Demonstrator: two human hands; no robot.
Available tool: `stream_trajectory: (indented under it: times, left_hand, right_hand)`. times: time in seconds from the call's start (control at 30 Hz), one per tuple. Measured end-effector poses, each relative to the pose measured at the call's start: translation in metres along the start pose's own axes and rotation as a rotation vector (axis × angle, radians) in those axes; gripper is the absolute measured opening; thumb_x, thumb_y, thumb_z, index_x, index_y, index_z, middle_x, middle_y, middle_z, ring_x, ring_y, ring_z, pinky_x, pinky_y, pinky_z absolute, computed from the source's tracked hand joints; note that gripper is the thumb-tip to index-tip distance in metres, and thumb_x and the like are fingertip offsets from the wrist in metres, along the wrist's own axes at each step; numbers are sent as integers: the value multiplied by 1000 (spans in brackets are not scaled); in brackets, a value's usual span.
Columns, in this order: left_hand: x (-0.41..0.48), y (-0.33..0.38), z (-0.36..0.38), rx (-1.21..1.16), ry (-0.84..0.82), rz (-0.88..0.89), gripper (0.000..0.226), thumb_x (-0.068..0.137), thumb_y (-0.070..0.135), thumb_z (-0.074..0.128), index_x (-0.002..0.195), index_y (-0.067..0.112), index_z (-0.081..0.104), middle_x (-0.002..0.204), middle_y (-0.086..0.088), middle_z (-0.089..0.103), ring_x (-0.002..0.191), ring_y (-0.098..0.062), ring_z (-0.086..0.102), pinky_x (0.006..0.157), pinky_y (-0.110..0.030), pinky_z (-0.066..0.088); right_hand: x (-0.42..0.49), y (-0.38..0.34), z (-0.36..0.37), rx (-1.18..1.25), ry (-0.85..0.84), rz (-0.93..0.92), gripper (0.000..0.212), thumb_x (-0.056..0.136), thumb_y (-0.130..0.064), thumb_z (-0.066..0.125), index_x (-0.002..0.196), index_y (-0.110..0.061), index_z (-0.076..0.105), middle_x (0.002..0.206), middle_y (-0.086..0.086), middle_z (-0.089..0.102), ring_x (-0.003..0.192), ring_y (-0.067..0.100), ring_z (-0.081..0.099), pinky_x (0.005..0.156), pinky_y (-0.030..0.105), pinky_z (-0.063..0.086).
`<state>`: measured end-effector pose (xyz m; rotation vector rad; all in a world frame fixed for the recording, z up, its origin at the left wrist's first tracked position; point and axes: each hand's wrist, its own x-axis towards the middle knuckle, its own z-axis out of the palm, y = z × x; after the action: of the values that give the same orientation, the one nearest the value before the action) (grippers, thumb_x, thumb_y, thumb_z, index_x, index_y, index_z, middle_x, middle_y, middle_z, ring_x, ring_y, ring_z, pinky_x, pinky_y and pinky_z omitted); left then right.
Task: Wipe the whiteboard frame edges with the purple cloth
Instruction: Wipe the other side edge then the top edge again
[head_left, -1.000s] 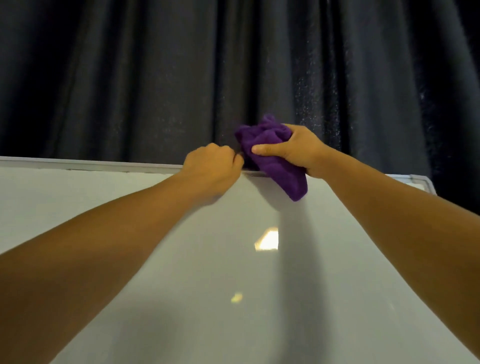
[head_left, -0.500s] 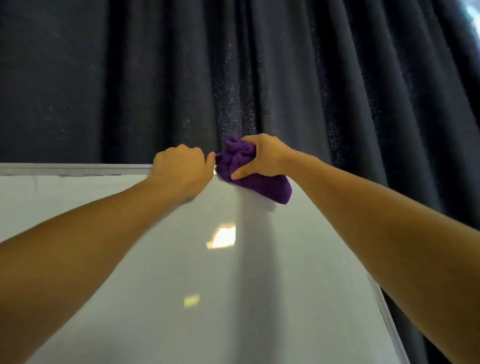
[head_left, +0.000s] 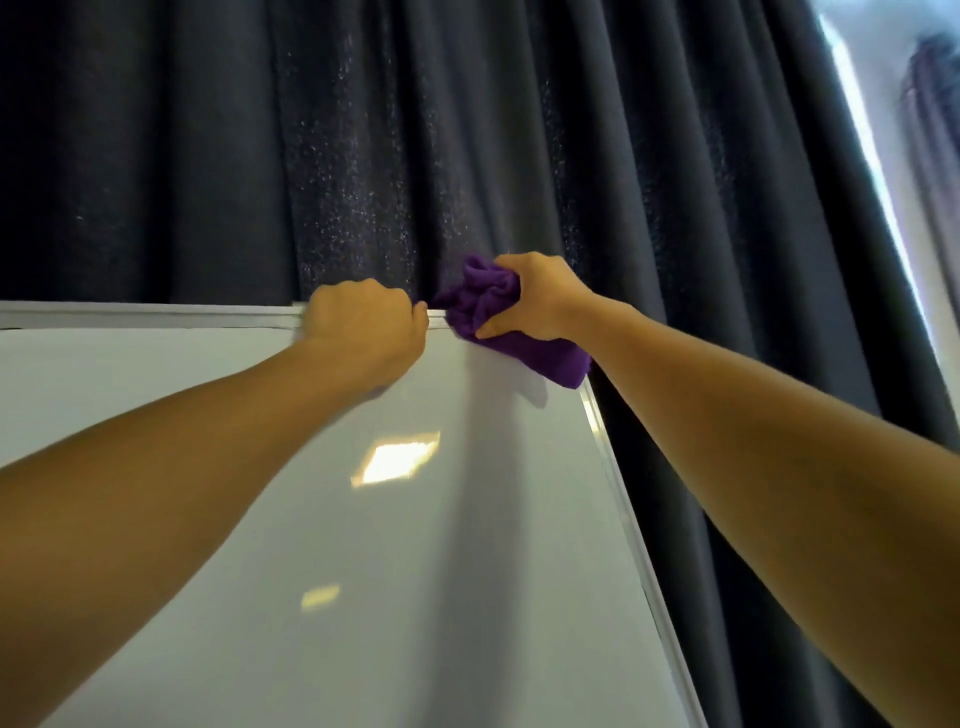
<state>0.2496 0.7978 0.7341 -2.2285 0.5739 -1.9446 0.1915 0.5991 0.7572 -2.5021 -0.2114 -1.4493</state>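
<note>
The whiteboard (head_left: 363, 545) fills the lower part of the view, with a silver frame along its top edge (head_left: 156, 314) and right edge (head_left: 628, 519). My right hand (head_left: 540, 296) clutches the bunched purple cloth (head_left: 488, 304) and presses it on the board's top right corner, hiding that corner. A flap of cloth hangs down over the board face. My left hand (head_left: 366, 325) is closed over the top frame edge just left of the cloth, nearly touching it.
A dark pleated curtain (head_left: 467, 145) hangs right behind the board and down its right side. A bright strip of window (head_left: 893, 156) shows at the far right. Ceiling lights reflect on the board face.
My right hand has slid the cloth rightward along the top frame to the right corner. My left hand has followed along the top edge, and my view has turned right.
</note>
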Motion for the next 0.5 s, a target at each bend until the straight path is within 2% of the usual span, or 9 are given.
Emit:
stream_trajectory:
  times: [0.1, 0.17, 0.27, 0.37, 0.43, 0.5]
  left_hand:
    - [1, 5, 2, -4, -29, -19, 53, 96, 45, 26, 81, 10, 64, 75, -12, 64, 63, -30, 54, 58, -35, 37]
    - [0, 5, 3, -24, -43, -33, 55, 97, 46, 25, 82, 10, 64, 73, -12, 63, 60, -27, 49, 56, -34, 37]
    - [-2, 5, 3, -13, -41, -16, 55, 98, 46, 24, 86, 9, 63, 75, -13, 63, 59, -27, 47, 55, -34, 35]
    - [-5, 2, -1, -11, -67, -9, 53, 98, 43, 24, 92, 6, 63, 83, -17, 65, 67, -33, 56, 59, -36, 36]
    - [-10, -1, -5, 18, -96, 23, 45, 99, 36, 28, 98, 5, 61, 90, -19, 64, 75, -36, 59, 65, -39, 40]
    - [-18, -2, -12, 1, -139, 9, 37, 96, 32, 34, 106, 5, 57, 101, -21, 62, 87, -38, 58, 77, -42, 41]
  right_hand:
    - [-12, 22, -1, -24, 46, 28, 39, 63, -37, 87, 87, -28, 57, 78, -12, 57, 83, 19, 57, 70, 30, 45]
    - [-21, 31, 3, 12, 85, 38, 34, 69, -36, 84, 89, -27, 58, 92, -1, 59, 92, 24, 55, 82, 37, 49]
    - [-40, 32, 23, 50, 212, 101, 35, 79, -41, 74, 103, -22, 58, 108, 3, 52, 106, 28, 44, 90, 39, 42]
    - [-83, 29, 52, 37, 344, 320, 48, 88, -44, 64, 124, -15, 51, 123, 9, 49, 111, 30, 41, 92, 42, 43]
    - [-121, 30, 64, 27, 298, 474, 50, 89, -46, 61, 125, -13, 48, 125, 11, 49, 111, 31, 43, 93, 46, 46]
    - [-151, 28, 63, 32, 146, 550, 50, 86, -49, 63, 119, -14, 51, 119, 10, 51, 106, 30, 49, 90, 44, 49]
